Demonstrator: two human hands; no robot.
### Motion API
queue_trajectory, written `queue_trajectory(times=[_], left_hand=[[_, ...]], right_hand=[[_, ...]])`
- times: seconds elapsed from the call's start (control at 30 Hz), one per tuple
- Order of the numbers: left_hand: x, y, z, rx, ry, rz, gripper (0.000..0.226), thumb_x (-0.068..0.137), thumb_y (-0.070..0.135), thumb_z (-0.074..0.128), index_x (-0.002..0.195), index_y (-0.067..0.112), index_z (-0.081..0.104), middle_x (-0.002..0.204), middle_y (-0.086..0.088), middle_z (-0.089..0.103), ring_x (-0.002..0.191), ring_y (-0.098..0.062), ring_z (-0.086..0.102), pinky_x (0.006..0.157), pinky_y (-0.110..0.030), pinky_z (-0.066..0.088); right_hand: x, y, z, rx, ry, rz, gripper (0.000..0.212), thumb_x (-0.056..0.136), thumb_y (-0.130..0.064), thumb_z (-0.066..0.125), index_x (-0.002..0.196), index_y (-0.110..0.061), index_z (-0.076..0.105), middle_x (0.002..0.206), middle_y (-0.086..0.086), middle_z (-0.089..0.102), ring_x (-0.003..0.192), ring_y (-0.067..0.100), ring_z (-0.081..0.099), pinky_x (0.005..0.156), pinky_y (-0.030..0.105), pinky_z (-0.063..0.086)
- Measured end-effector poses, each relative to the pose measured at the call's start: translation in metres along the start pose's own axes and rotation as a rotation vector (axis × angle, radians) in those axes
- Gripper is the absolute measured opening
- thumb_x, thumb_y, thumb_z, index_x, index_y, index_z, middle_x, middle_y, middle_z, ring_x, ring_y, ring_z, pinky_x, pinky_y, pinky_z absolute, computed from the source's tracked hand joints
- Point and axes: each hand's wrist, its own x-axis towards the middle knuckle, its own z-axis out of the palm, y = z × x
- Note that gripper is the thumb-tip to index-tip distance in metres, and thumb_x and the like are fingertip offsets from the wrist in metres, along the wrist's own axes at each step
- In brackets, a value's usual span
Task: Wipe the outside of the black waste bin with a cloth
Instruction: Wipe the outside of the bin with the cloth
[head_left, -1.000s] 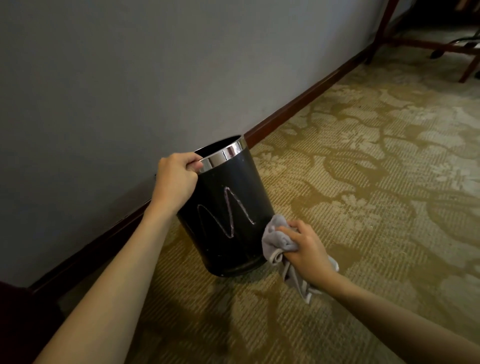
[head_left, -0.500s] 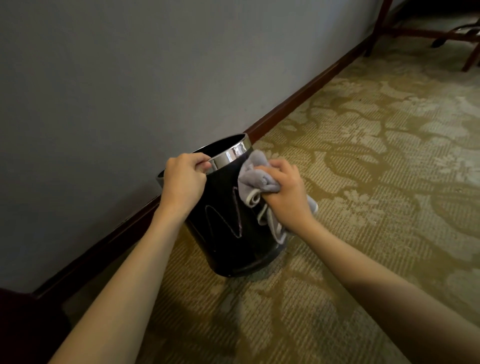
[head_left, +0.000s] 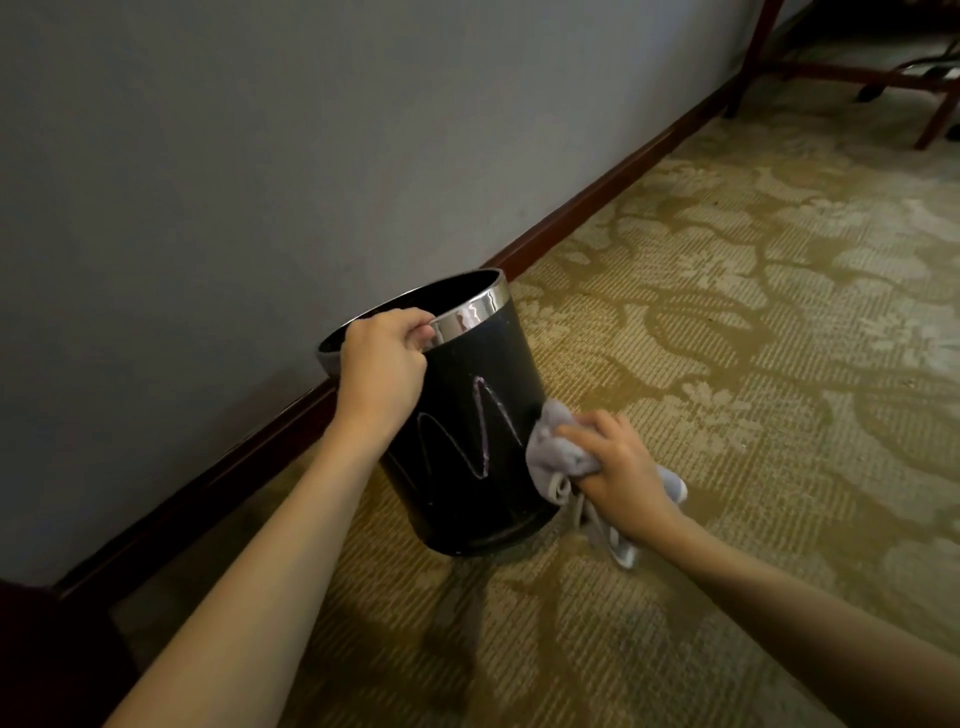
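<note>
A black waste bin with a shiny chrome rim stands tilted on the carpet close to the wall. A pale zigzag mark runs across its near side. My left hand grips the rim on the near left. My right hand holds a bunched grey cloth pressed against the bin's lower right side, and a tail of the cloth hangs down to the carpet.
A grey wall with a dark wooden skirting board runs along the left. Patterned gold carpet covers the floor. Dark red furniture legs stand at the far top right. A dark object fills the bottom left corner.
My right hand has slid the cloth down from near the rim to the bin's lower right side. Earlier it had gone up from that low spot. My left hand stays on the rim.
</note>
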Motion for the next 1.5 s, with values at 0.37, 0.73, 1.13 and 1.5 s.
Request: queue_trajectory(times=[0.37, 0.73, 1.13, 1.5], left_hand=[[-0.007, 0.016, 0.012, 0.055, -0.021, 0.064, 0.021, 0.088, 0.005, 0.052, 0.084, 0.010, 0.072, 0.075, -0.005, 0.068, 0.074, -0.026, 0.061, 0.069, -0.046, 0.050], [0.006, -0.014, -0.011, -0.024, -0.011, -0.082, 0.022, 0.092, 0.009, 0.053, 0.101, 0.013, 0.073, 0.087, -0.006, 0.071, 0.085, -0.022, 0.063, 0.076, -0.031, 0.049], [-0.011, 0.008, 0.004, 0.029, -0.080, 0.037, 0.024, 0.091, 0.009, 0.052, 0.100, 0.015, 0.073, 0.088, 0.001, 0.071, 0.085, -0.013, 0.062, 0.078, -0.031, 0.050], [-0.001, 0.017, 0.009, 0.043, -0.074, 0.021, 0.022, 0.092, 0.010, 0.053, 0.099, 0.015, 0.074, 0.092, -0.002, 0.072, 0.090, -0.019, 0.062, 0.080, -0.039, 0.051]], right_hand=[[0.076, -0.040, -0.019, 0.216, 0.386, 0.045, 0.038, 0.075, -0.003, 0.059, 0.108, -0.021, 0.068, 0.109, -0.001, 0.058, 0.094, 0.023, 0.046, 0.083, 0.035, 0.040], [-0.016, 0.037, 0.009, 0.002, -0.141, 0.182, 0.021, 0.081, -0.014, 0.064, 0.098, -0.025, 0.062, 0.098, -0.005, 0.051, 0.090, 0.018, 0.045, 0.080, 0.044, 0.044], [0.007, 0.052, 0.018, -0.167, -0.174, 0.338, 0.025, 0.087, -0.023, 0.059, 0.112, -0.020, 0.062, 0.105, 0.002, 0.051, 0.098, 0.025, 0.047, 0.084, 0.043, 0.044], [-0.042, 0.043, -0.005, 0.012, -0.317, 0.156, 0.006, 0.083, -0.032, 0.066, 0.083, -0.026, 0.065, 0.093, -0.010, 0.052, 0.086, 0.006, 0.052, 0.073, 0.030, 0.048]])
